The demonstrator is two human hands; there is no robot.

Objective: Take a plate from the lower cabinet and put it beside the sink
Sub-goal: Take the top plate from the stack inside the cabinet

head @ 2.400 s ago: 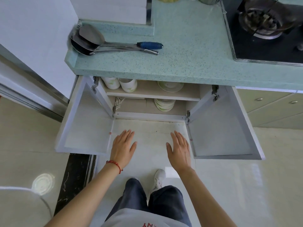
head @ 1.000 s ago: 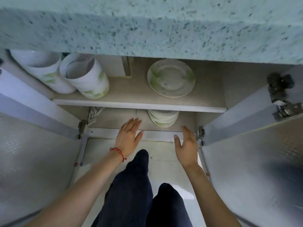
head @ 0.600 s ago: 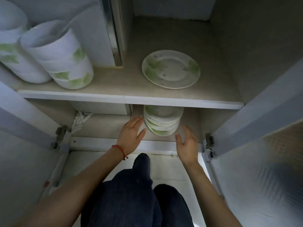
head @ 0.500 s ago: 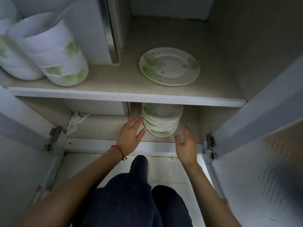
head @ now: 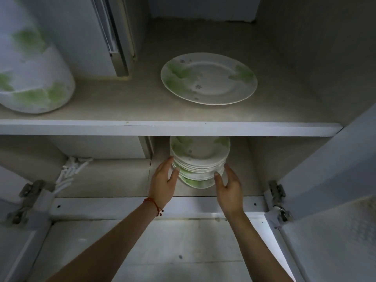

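Since half a second ago we have leaned further into the cabinet, and both hands have gone forward from the front edge of the bottom compartment to the sides of the stack of plates [head: 200, 159]. Our knees, which filled the lower middle of the view before, are out of sight, and pale floor shows between the forearms.

Our left hand [head: 163, 183] is open, palm turned inward toward the stack, fingers together and stretched up along its left edge; the thumb tip lies against the lower plates. A red string bracelet [head: 153, 204] circles that wrist. Our right hand [head: 228, 189] mirrors it on the other side, open and slightly cupped, thumb at the lower right rim and fingertips at the stack's right edge. Neither hand is closed on a plate; whether the fingers press the rims or only brush them we cannot tell.

The stack stands on the cabinet floor under the shelf [head: 168, 128], its top partly hidden by the shelf's front edge. On the shelf lies a single plate [head: 208, 78] with green leaf prints, and at far left a stack of bowls [head: 34, 78] on its side. Both doors stand open, hinges [head: 277, 197] showing.
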